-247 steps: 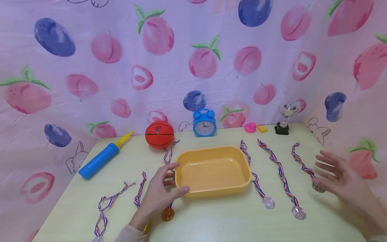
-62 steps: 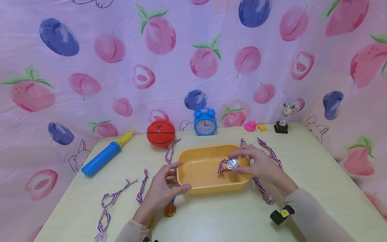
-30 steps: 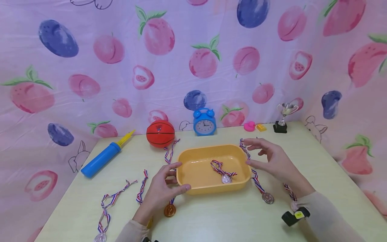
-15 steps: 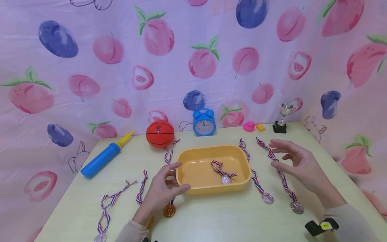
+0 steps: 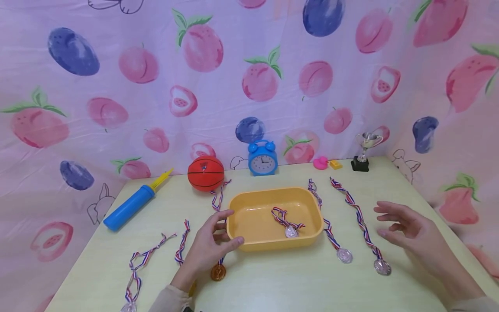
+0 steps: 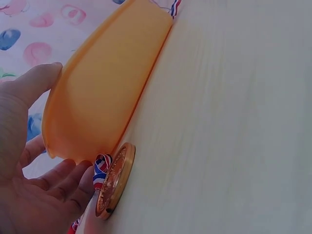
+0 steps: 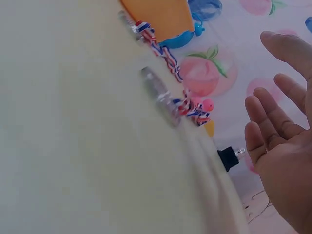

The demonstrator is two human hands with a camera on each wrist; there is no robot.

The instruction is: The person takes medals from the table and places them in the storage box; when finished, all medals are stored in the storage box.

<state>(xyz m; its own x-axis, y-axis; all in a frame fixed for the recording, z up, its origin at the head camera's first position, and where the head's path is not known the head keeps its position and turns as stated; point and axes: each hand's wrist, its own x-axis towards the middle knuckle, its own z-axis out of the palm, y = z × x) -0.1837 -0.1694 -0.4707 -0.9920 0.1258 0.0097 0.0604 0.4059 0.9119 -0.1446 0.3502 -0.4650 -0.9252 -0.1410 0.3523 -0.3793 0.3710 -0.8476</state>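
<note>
The right hand point(image 5: 419, 238), fingers loosely spread and seemingly empty, now withdraws towards three o'clock, leaving one medal point(image 5: 291, 232) in the tray point(image 5: 249, 221) at four, other medals point(image 5: 344, 255) outside, while the left hand point(image 5: 208, 245) pinches its nine-o'clock end.

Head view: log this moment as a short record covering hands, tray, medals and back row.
Left hand: holds the tray by its left end
Right hand: holds nothing, right of the tray
In tray: one ribboned medal, silver
Right side: two silver medals
Left side: bronze medal; gold medal, mostly hidden
Back row: ball, clock, duck, yellow block, trophy
</note>
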